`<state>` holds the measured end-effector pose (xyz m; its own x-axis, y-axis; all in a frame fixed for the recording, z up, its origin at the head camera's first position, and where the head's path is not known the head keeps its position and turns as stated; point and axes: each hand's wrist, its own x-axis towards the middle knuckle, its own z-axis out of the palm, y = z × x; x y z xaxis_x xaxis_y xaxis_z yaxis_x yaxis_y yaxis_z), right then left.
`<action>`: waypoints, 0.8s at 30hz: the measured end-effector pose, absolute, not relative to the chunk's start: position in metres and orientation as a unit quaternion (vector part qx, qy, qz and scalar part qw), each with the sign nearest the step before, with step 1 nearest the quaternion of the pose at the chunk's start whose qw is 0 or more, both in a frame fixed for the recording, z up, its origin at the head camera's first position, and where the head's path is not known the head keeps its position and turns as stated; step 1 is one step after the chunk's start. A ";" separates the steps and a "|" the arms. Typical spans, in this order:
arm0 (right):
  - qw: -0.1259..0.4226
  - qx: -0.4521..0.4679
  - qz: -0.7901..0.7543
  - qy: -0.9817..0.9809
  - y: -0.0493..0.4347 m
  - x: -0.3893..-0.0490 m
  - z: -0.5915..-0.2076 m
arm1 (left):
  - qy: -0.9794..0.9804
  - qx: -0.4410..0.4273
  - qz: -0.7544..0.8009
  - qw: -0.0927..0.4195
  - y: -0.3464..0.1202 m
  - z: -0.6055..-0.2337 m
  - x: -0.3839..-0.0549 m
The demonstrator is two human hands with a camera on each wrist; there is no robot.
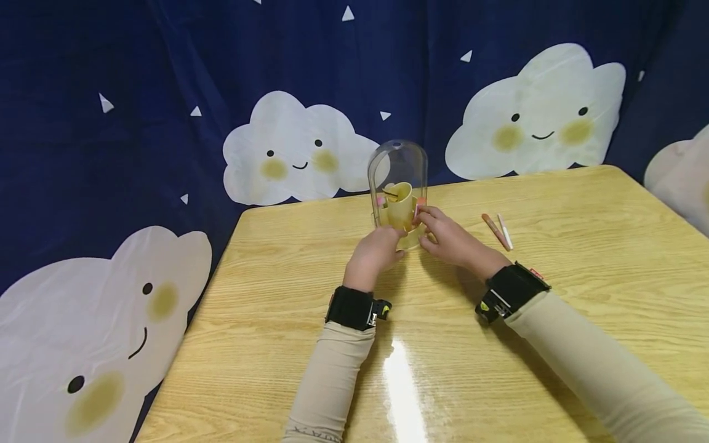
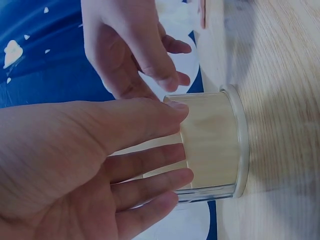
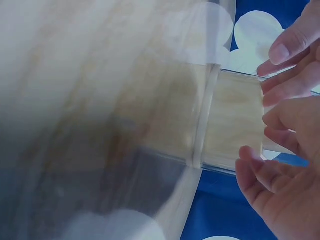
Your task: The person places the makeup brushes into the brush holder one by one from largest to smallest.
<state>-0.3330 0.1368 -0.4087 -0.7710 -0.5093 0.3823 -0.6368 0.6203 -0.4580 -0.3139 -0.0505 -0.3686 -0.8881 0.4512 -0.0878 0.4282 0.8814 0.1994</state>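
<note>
A clear domed holder [image 1: 397,146] stands on the table, with a pale yellow cup [image 1: 400,212] inside it. A thin dark stick [image 1: 390,194] leans in the cup, and small pink pieces [image 1: 381,201] sit beside it. My left hand [image 1: 375,249] is at the front of the holder. In the left wrist view its fingers [image 2: 170,152] lie straight against the holder's pale lower part [image 2: 212,142]. On the holder's right side, my right hand [image 1: 451,237] has its fingertips near an orange piece [image 1: 422,201]. Its thumb and fingers are apart and lightly bent.
To the right of the holder lie an orange-brown stick [image 1: 495,231] and a slim white stick [image 1: 504,231]. The wooden table [image 1: 266,320] reaches back to a dark blue curtain [image 1: 310,49] with white clouds. Both forearms wear black wrist straps.
</note>
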 end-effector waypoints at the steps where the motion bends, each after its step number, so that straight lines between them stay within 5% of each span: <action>1: 0.105 0.324 0.293 -0.894 0.136 -0.334 -0.408 | 0.967 0.227 0.089 0.068 -0.050 -0.369 -0.314; 24: 0.074 0.305 0.270 -0.910 0.138 -0.338 -0.409 | 0.967 0.244 0.054 0.049 -0.046 -0.370 -0.313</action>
<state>-0.3385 0.1376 -0.4094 -0.8030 -0.5155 0.2991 -0.5952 0.6685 -0.4459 -0.3130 -0.0458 -0.3701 -0.8758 0.4777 -0.0687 0.4670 0.8748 0.1289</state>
